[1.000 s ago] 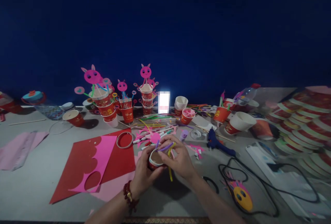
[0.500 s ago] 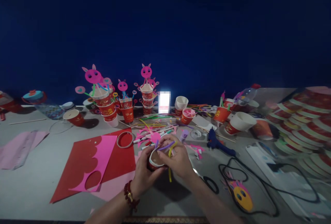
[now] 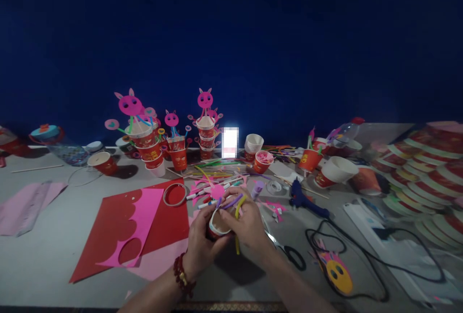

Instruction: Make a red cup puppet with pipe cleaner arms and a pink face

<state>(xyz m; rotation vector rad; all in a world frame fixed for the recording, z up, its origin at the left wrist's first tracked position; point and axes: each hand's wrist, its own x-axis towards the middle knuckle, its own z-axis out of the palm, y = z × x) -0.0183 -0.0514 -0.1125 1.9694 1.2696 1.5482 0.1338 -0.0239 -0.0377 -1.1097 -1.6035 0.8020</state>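
My left hand [image 3: 200, 236] is wrapped round a red paper cup [image 3: 218, 226] with a white rim, its open top tilted toward me. My right hand [image 3: 246, 216] is closed at the cup's right rim, its fingers round a purple stick [image 3: 231, 202] that bends over the rim. A yellow stick [image 3: 238, 245] passes through the same hand and hangs down beside the cup. Just behind the hands lies a bright pink paper disc [image 3: 217, 192] among markers. The fingertips inside the cup are partly hidden.
Decorated cup figures [image 3: 141, 134] stand at the back left. Red sheets [image 3: 104, 226] lie left of my hands. Scissors [image 3: 294, 257], a blue glue gun [image 3: 306, 199] with a black cable and a yellow face cutout [image 3: 339, 277] are to the right. Stacked cups [image 3: 430, 173] fill the far right.
My right hand and forearm have shifted slightly, and more of the scissors shows beside them. Both hands keep their hold on the cup and sticks.
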